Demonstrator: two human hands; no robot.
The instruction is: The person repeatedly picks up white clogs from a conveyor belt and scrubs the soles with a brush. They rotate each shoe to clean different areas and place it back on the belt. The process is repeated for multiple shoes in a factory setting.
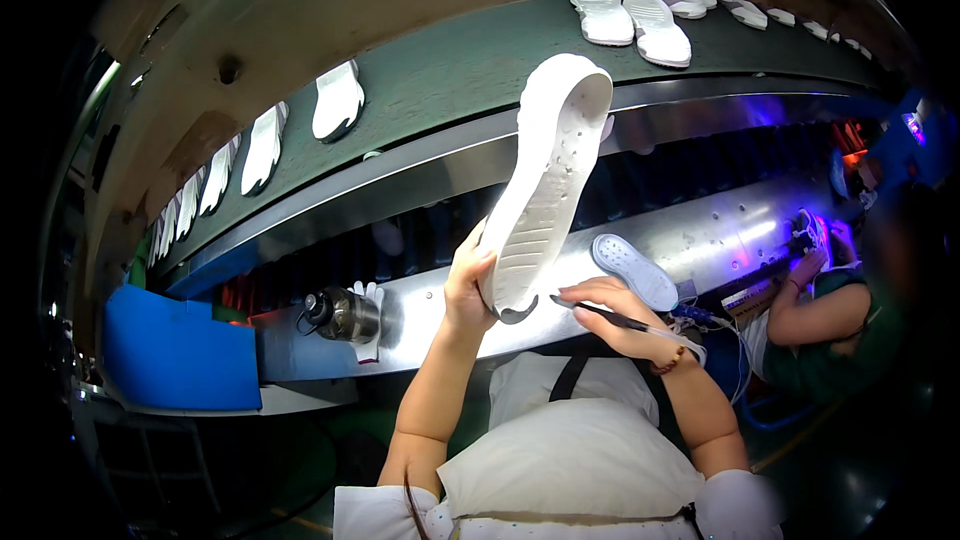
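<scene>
A white shoe sole is held up and tilted over the bench, its hollow inner face with ridges and small holes showing. My left hand is closed around its lower left edge. A small dark curved piece shows at the sole's lower end. My right hand grips a slim dark pen-like tool, and its tip points at that end with a small gap between. I cannot make out what kind of tool it is. Beyond my right hand, a pale bluish sole lies on the metal bench.
A green conveyor belt carries several white soles behind a metal rail. On the bench at left stand a dark bottle and a white glove. A blue box-shaped cover is far left. Another person works at right under violet light.
</scene>
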